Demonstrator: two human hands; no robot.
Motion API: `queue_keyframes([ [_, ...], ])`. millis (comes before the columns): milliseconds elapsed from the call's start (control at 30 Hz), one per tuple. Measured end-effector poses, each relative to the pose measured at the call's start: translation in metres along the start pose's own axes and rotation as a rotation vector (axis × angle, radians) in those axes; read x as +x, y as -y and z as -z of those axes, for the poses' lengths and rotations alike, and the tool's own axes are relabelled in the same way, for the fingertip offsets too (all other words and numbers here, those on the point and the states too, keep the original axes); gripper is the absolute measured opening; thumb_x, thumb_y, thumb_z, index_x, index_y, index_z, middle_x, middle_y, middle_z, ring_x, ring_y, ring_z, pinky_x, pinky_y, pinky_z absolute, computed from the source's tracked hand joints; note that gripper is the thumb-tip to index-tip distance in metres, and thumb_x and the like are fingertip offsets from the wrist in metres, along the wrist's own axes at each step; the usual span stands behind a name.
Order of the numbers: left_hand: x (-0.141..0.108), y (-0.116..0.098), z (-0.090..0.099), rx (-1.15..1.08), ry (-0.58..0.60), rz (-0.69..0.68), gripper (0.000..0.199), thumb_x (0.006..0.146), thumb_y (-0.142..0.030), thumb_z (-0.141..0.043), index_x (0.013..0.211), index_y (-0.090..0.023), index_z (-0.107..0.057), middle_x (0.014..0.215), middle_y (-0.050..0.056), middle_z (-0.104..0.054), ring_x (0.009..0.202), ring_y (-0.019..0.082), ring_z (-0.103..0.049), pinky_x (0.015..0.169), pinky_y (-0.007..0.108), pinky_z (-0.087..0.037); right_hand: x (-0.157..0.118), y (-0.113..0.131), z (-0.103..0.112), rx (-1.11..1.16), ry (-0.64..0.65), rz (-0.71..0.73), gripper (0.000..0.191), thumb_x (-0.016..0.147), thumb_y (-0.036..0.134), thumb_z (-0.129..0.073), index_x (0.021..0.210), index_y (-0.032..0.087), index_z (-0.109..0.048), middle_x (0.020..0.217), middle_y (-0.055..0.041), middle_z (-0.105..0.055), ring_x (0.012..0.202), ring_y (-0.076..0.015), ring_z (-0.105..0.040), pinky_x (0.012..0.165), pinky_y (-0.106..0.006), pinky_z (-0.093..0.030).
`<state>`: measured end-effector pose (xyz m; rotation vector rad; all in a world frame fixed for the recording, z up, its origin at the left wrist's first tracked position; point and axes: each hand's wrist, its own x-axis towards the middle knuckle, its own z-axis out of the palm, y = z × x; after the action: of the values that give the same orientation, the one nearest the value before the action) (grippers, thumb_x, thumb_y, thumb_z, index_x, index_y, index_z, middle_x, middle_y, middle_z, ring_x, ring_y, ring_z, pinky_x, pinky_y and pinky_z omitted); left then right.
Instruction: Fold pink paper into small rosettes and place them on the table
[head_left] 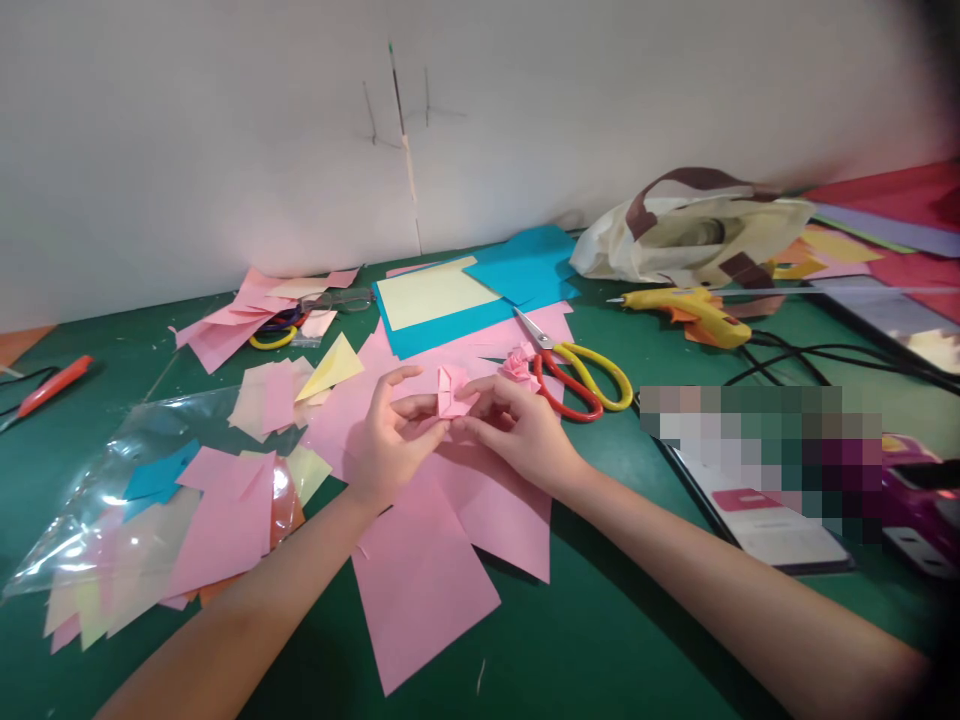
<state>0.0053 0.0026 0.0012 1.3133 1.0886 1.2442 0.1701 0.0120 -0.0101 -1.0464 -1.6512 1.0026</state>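
Observation:
A small folded piece of pink paper (451, 391) is held up between both hands, near the middle of the view. My left hand (397, 432) pinches its left and lower edge with thumb and fingers. My right hand (519, 425) grips its right side between thumb and fingertips. Beneath the hands lie large pink paper sheets (420, 590) on the green table. Just beyond my right hand sits a folded pink paper rose (520, 367), beside scissors (574, 375) with one red and one yellow handle.
Blue sheets (525, 265) and a cream sheet (439, 293) lie behind. At left are a clear plastic bag (165, 430) with paper pieces and a red-handled tool (56, 385). A yellow glue gun (694, 312), cloth bag (622, 245), black cables and tablet (787, 525) are at right.

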Motion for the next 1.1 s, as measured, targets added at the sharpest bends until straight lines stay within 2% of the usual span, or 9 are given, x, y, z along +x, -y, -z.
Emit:
queue_keyframes([
  [100, 0.0004, -0.0004, -0.0002, -0.008, -0.006, -0.026, 0.052, 0.07, -0.015, -0.071, 0.113, -0.021, -0.043, 0.083, 0.003, -0.075, 0.078, 0.019, -0.072, 0.078, 0.035, -0.058, -0.0001, -0.0011, 0.0014, -0.138, -0.082, 0.097, 0.016, 0.079, 0.026, -0.068, 0.093, 0.021, -0.066, 0.067, 0.0026, -0.049, 0.061, -0.0121, -0.05, 0.056, -0.026, -0.044],
  [200, 0.0003, -0.0016, -0.0007, -0.007, 0.015, -0.062, 0.052, 0.07, -0.018, -0.073, 0.112, -0.021, -0.043, 0.084, 0.004, -0.075, 0.081, 0.02, -0.072, 0.078, 0.036, -0.058, 0.0008, -0.0021, 0.0028, -0.223, -0.16, 0.178, 0.014, 0.076, 0.023, -0.071, 0.09, 0.022, -0.071, 0.08, -0.002, -0.051, 0.076, -0.016, -0.055, 0.07, -0.031, -0.05],
  [300, -0.0003, -0.0024, -0.0008, 0.025, 0.008, -0.073, 0.052, 0.071, -0.019, -0.073, 0.114, -0.021, -0.043, 0.086, 0.004, -0.074, 0.084, 0.021, -0.072, 0.079, 0.037, -0.058, 0.0012, -0.0024, 0.0031, -0.215, -0.164, 0.22, 0.014, 0.078, 0.021, -0.07, 0.091, 0.022, -0.071, 0.093, -0.0057, -0.058, 0.091, -0.0196, -0.059, 0.084, -0.036, -0.05],
  [367, -0.0005, -0.0023, -0.0005, 0.046, -0.01, -0.058, 0.054, 0.07, -0.02, -0.074, 0.114, -0.021, -0.043, 0.087, 0.004, -0.073, 0.086, 0.021, -0.071, 0.081, 0.038, -0.057, 0.0008, -0.0017, 0.0027, -0.19, -0.128, 0.227, 0.013, 0.081, 0.02, -0.066, 0.093, 0.023, -0.07, 0.099, -0.0063, -0.063, 0.097, -0.0205, -0.06, 0.088, -0.038, -0.05],
  [500, 0.0001, -0.0007, 0.0006, 0.074, -0.019, -0.047, 0.057, 0.067, -0.02, -0.076, 0.115, -0.022, -0.045, 0.083, 0.001, -0.071, 0.086, 0.02, -0.07, 0.085, 0.039, -0.054, -0.0005, 0.0006, 0.0013, -0.134, -0.056, 0.201, 0.012, 0.085, 0.021, -0.06, 0.093, 0.024, -0.068, 0.097, -0.0053, -0.069, 0.093, -0.0205, -0.064, 0.083, -0.038, -0.052],
  [633, 0.0004, 0.0017, 0.0018, 0.108, -0.012, -0.065, 0.052, 0.069, -0.019, -0.073, 0.114, -0.023, -0.046, 0.077, -0.001, -0.068, 0.082, 0.018, -0.068, 0.082, 0.036, -0.053, -0.0016, 0.002, 0.0, -0.116, -0.042, 0.189, 0.011, 0.087, 0.023, -0.056, 0.09, 0.023, -0.067, 0.091, -0.005, -0.07, 0.084, -0.0189, -0.065, 0.075, -0.035, -0.054],
  [800, -0.0013, 0.0018, 0.0027, 0.176, -0.011, -0.057, 0.045, 0.07, -0.01, -0.065, 0.111, -0.022, -0.05, 0.073, -0.002, -0.065, 0.075, 0.015, -0.065, 0.077, 0.03, -0.051, -0.0037, 0.0035, -0.0008, -0.161, -0.039, 0.217, 0.007, 0.079, 0.02, -0.061, 0.085, 0.021, -0.064, 0.085, -0.0052, -0.07, 0.076, -0.0179, -0.065, 0.069, -0.032, -0.053],
  [967, -0.0011, -0.0005, 0.0017, 0.234, -0.023, -0.077, 0.034, 0.069, -0.011, -0.065, 0.1, -0.021, -0.056, 0.07, -0.002, -0.064, 0.074, 0.015, -0.065, 0.074, 0.029, -0.051, -0.0041, 0.0042, -0.0016, -0.214, -0.051, 0.237, 0.006, 0.079, 0.017, -0.058, 0.081, 0.021, -0.062, 0.079, -0.0038, -0.066, 0.072, -0.0167, -0.062, 0.065, -0.03, -0.051],
  [1100, 0.0013, -0.0008, 0.0015, 0.216, -0.048, -0.054, 0.023, 0.066, -0.011, -0.067, 0.087, -0.019, -0.062, 0.079, 0.002, -0.067, 0.079, 0.016, -0.065, 0.074, 0.029, -0.053, -0.0031, 0.0041, -0.0007, -0.239, -0.059, 0.258, 0.008, 0.082, 0.017, -0.055, 0.076, 0.02, -0.06, 0.07, -0.0022, -0.058, 0.063, -0.0139, -0.055, 0.057, -0.027, -0.046],
])
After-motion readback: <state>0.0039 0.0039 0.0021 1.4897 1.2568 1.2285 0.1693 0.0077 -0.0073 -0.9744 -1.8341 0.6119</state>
